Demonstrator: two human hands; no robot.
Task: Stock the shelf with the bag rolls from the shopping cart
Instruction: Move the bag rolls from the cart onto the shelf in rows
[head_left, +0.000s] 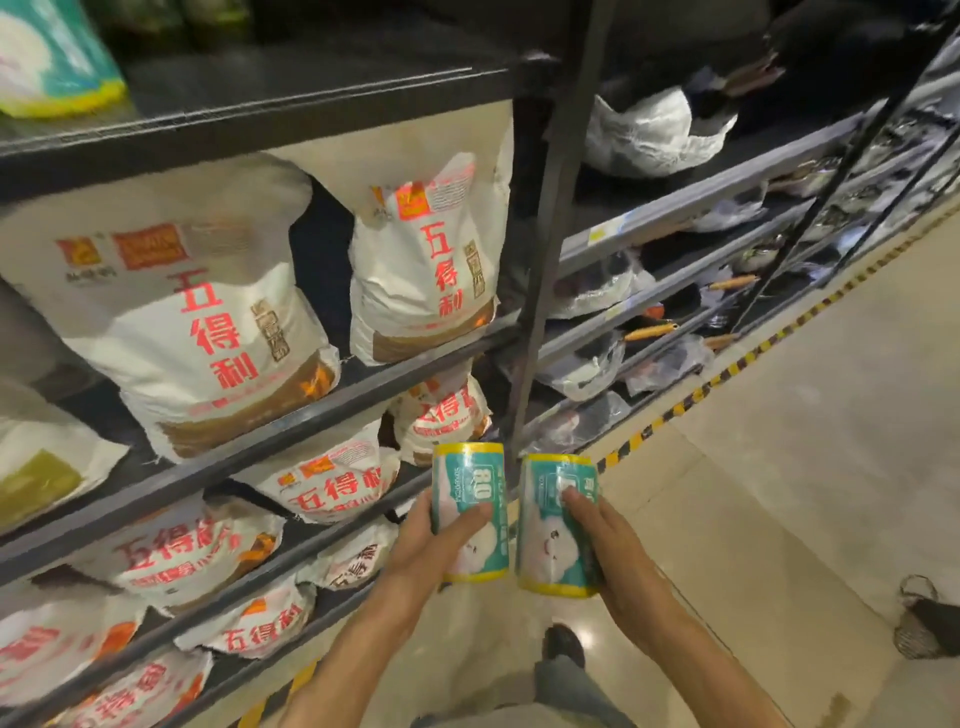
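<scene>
Two rolls held up, one per hand
We see left hand (431, 540) gripping one teal yellow-rimmed plastic bag roll (470, 512); right hand (613, 545) gripping its twin (553, 525); both near the black metal shelf (291, 415) of white sacks (208, 332), probably flour.

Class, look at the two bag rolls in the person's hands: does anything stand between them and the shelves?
Nothing visible does. The left hand holds one roll, the right hand the other roll, in open air before the shelves. White sacks already fill those nearest.
</scene>
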